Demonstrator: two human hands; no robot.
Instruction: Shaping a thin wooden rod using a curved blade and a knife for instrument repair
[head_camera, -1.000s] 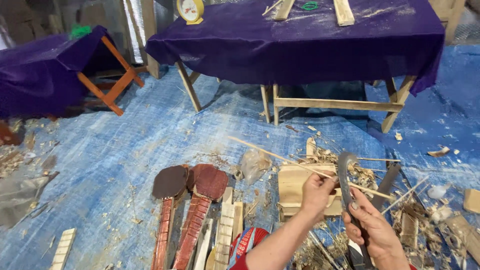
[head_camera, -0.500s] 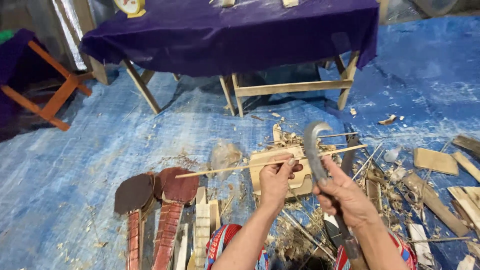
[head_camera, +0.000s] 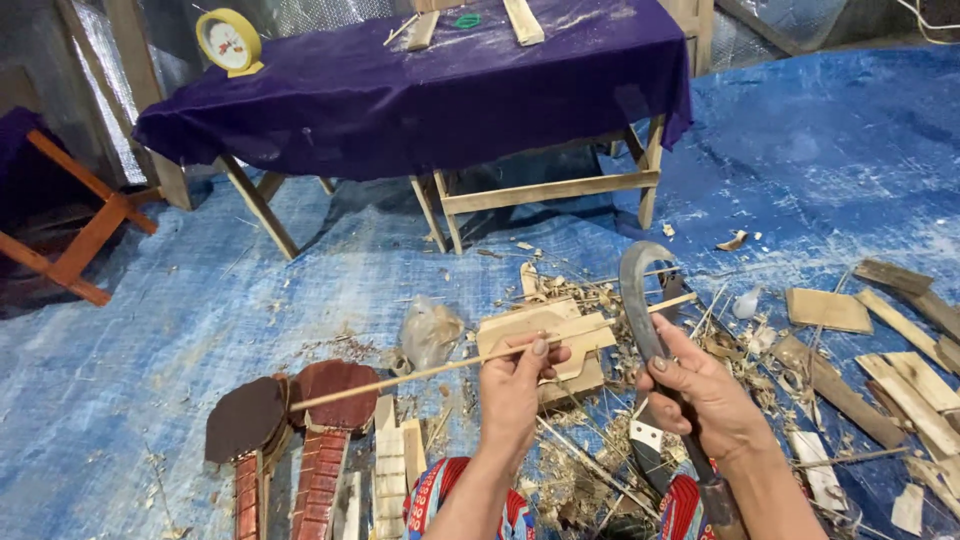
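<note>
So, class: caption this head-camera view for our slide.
Left hand steadies a thin stick while right hand holds a curved knife.

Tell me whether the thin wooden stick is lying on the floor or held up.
Held up: the left hand pinches the thin wooden stick near its middle, both ends free above the blue tarp.

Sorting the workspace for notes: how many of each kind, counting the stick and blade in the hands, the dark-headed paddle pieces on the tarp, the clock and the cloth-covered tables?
Thin wooden stick: 1
Curved blade: 1
Dark-headed paddle pieces: 2
Yellow clock: 1
Purple-covered tables: 2
Total: 7
</note>
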